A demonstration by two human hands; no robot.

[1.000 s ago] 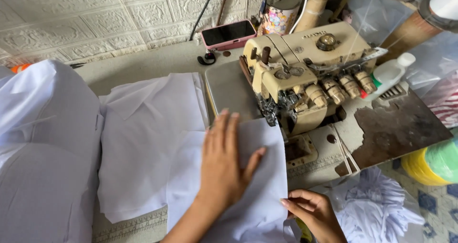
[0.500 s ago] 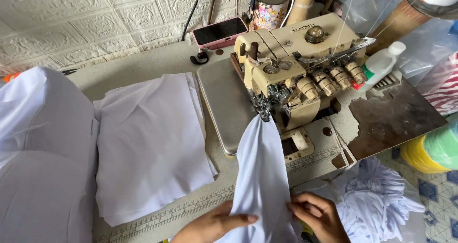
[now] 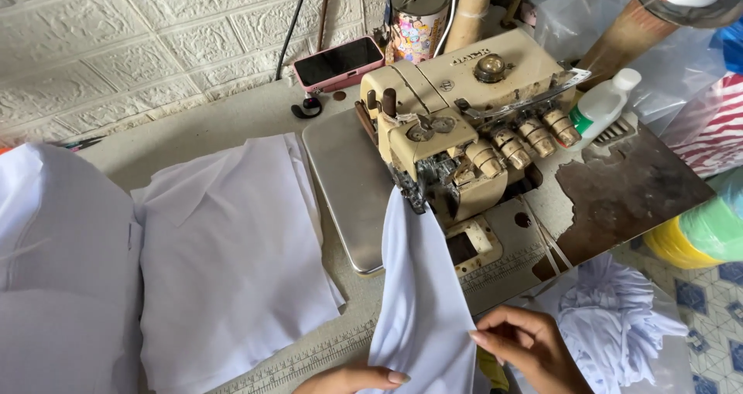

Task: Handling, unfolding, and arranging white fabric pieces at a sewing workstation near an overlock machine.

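A strip of white cloth (image 3: 422,286) runs from the needle area of a cream overlock sewing machine (image 3: 457,131) down toward me. My right hand (image 3: 522,347) pinches the cloth's right edge near the table's front edge. My left hand (image 3: 356,378) shows only its fingers at the bottom edge, pressed against the cloth's lower left side. The cloth's top end is under the machine's presser foot.
Folded white cloth pieces (image 3: 232,255) lie left of the machine, with a larger white pile (image 3: 54,270) at far left. A pink phone (image 3: 338,63), a white bottle (image 3: 604,104), thread cones and plastic bags stand behind. White scraps (image 3: 619,324) lie below right.
My left hand lifted from lying flat on the cloth and drew back to the bottom edge. The cloth went from spread flat to a narrow gathered strip hanging from the machine.
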